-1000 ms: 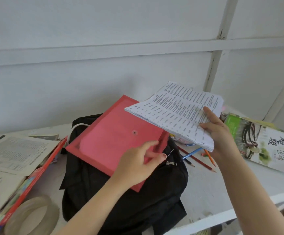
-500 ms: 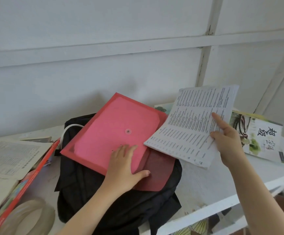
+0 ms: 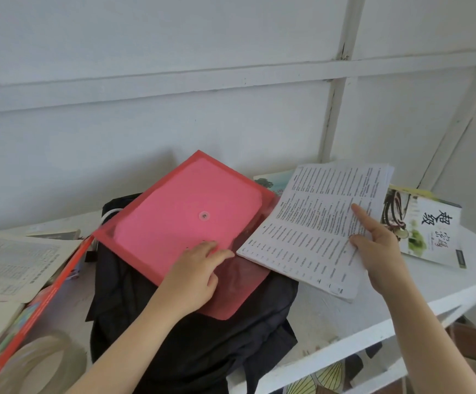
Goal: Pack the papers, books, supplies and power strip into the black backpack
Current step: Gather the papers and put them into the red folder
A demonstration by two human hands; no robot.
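Left hand (image 3: 199, 270) lies flat on the red folder (image 3: 185, 220), its fingers nearly straight and pressing down near the lower edge. Right hand (image 3: 374, 253) pinches a stack of printed papers (image 3: 313, 223), thumb on top and the other fingers beneath (the index finger points out straight across the page). The stack is thick, white and covered in dense columns of small black print. It is held tilted just right of the folder, with its near corner over the open flap (image 3: 241, 291).

The folder is translucent red with pink sheets inside and a round snap button (image 3: 203, 215) at its middle. It rests slanted on top of the black backpack (image 3: 202, 345), which slumps on the white tabletop (image 3: 330, 317). A green-covered book (image 3: 430, 228) lies to the right, with open books (image 3: 12, 260) and a roll of clear tape (image 3: 40, 362) to the left.
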